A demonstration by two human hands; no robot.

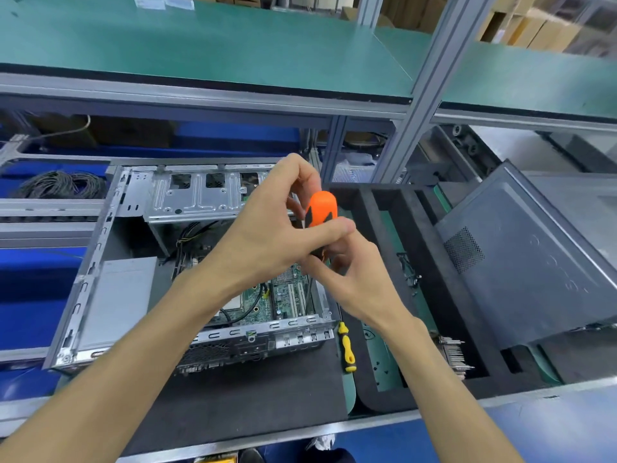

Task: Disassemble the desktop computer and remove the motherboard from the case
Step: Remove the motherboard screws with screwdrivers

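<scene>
The open computer case (110,262) lies at nine o'clock and holds one green motherboard (287,295), a grey box and loose cables. Over its right half, the left hand (267,235) and the right hand (347,279) both grip one orange screwdriver (320,208), fingers curled round it. One yellow screwdriver (347,349) lies at six o'clock, then one black foam tray (434,262), and one dark side panel (527,262) at three o'clock.

A dark mat (253,406) was spread on the desk (551,401), and the open computer case (110,295) was set on it. A yellow screwdriver (346,348) was laid just beside the case, near a black foam tray (417,262) bearing a tilted grey panel (534,262).
</scene>
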